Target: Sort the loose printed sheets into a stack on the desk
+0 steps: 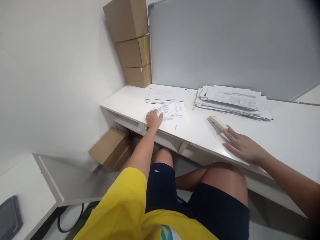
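Observation:
My left hand (153, 119) rests near the front edge of the white desk (287, 133), its fingers curled on the corner of a small set of printed sheets (172, 111). My right hand (241, 145) lies flat on the desk with its fingers stretched out, the fingertips just short of a beige stapler (217, 124). Behind the printed sheets lies another thin set of papers (165, 95). A thick, untidy pile of documents (232, 101) sits further right, beyond the stapler.
Three cardboard boxes (133, 43) are stacked in the desk's far left corner against the wall. A grey partition panel (225, 43) backs the desk. Another cardboard box (111, 148) lies on the floor under the desk. A low white cabinet (27, 190) with a dark device (10, 216) stands at lower left.

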Demonstrator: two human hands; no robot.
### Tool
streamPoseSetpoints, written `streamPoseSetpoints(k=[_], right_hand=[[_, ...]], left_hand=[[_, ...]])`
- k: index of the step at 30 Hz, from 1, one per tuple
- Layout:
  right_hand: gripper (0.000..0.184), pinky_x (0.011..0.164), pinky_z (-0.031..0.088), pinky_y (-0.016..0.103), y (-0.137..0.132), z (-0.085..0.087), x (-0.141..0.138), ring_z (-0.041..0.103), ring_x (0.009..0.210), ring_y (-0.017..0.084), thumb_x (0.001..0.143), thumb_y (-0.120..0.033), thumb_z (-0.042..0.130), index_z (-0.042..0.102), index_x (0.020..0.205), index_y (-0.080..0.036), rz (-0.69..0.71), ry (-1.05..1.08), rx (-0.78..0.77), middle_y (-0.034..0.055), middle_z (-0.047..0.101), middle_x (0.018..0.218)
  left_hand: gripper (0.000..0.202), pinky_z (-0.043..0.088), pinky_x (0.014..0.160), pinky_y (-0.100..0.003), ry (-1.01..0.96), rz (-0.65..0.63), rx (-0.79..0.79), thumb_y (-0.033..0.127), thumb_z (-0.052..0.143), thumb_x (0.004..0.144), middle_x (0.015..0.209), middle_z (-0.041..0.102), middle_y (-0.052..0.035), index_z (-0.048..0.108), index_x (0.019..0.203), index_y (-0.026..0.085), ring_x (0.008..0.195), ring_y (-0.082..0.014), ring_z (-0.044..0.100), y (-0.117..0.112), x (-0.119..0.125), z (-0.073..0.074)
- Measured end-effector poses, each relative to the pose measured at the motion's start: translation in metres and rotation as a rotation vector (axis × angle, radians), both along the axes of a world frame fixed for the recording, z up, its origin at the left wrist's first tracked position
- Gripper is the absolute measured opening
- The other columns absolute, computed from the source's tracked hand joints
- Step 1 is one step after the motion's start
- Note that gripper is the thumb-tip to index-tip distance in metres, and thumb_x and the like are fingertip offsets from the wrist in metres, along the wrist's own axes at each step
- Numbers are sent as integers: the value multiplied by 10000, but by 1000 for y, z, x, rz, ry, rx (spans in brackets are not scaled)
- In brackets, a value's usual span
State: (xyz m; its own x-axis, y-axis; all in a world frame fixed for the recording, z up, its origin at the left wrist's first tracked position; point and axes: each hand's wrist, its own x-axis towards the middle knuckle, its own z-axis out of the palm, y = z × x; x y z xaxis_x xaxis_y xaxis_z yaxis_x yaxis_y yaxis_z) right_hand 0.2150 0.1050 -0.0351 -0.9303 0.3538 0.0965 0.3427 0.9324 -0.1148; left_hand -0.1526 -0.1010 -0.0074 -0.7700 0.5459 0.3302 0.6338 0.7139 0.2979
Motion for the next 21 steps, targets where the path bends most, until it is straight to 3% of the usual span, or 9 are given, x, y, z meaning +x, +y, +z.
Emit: streamPoseSetpoints(k=[5,8,12,16,21], right_hand=[[726,1068,426,416,-8,9,2,453,1389,338,998,-535,270,300,1574,-94,-67,-68,-16,201,157,1638],[721,1068,438,421,-9,10,3,441,1399,338,993,-537,273,313,1571,-108,-75,-69,-19,200,196,1630],[723,1069,452,471,-4,2,7,412,1414,354,978,-544,306,284,1587,-155,-62,-44,-33,190,261,1610],[747,1082,440,521,4,-11,13,400,1415,373,959,-555,348,231,1604,-198,-60,-25,-48,180,269,1609],[734,1099,425,522,8,-17,16,408,1409,375,954,-574,338,280,1588,-208,-63,3,-72,178,296,1602]], left_hand=[[732,197,1210,-483,-88,148,10,593,475,910,1519,452,-166,419,1477,134,1453,-355,314,2,-1,-6],[823,137,1237,-489,-152,147,-35,597,493,888,1574,373,-184,349,1521,90,1492,-367,251,3,-4,-5],[770,152,1239,-496,-154,159,-27,540,502,897,1553,402,-188,383,1503,81,1478,-361,281,4,-2,-4],[688,190,1225,-500,-106,149,21,492,524,909,1434,527,-192,443,1461,90,1396,-346,392,5,0,-6],[587,293,1170,-447,-84,131,111,474,539,929,1258,644,-157,509,1403,128,1245,-302,516,3,-2,-8]])
